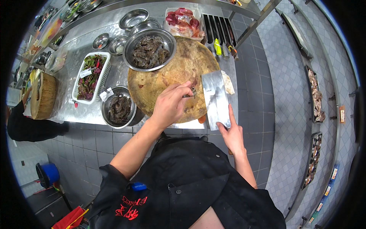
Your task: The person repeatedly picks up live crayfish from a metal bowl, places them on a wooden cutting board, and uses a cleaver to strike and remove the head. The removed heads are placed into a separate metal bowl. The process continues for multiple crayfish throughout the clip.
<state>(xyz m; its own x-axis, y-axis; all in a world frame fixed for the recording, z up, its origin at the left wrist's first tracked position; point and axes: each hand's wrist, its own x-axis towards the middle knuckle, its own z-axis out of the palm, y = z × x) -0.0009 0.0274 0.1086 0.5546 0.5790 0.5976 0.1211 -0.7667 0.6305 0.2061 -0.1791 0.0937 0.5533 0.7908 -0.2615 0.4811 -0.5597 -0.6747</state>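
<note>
My left hand (169, 104) is over a round wooden chopping block (165, 83), its fingers closed on a small dark shrimp (191, 93). My right hand (233, 134) grips a Chinese cleaver (216, 96), index finger stretched along the blade edge. The broad blade lies flat-side up over the block's right rim; whether it touches the wood I cannot tell. A large steel bowl of raw shrimp (150, 53) overlaps the block's far left side. Left of the block, a smaller steel bowl (104, 110) holds more shrimp. An orange piece (202, 119) shows at the block's near edge.
A white basket (107, 70) of leafy greens stands left, with several steel bowls (133, 18) behind. Farther back are a meat tub (200, 34) and a knife rack (218, 28). A pale scrap (227, 83) lies beyond the cleaver. Another person's dark sleeve (28, 126) is far left.
</note>
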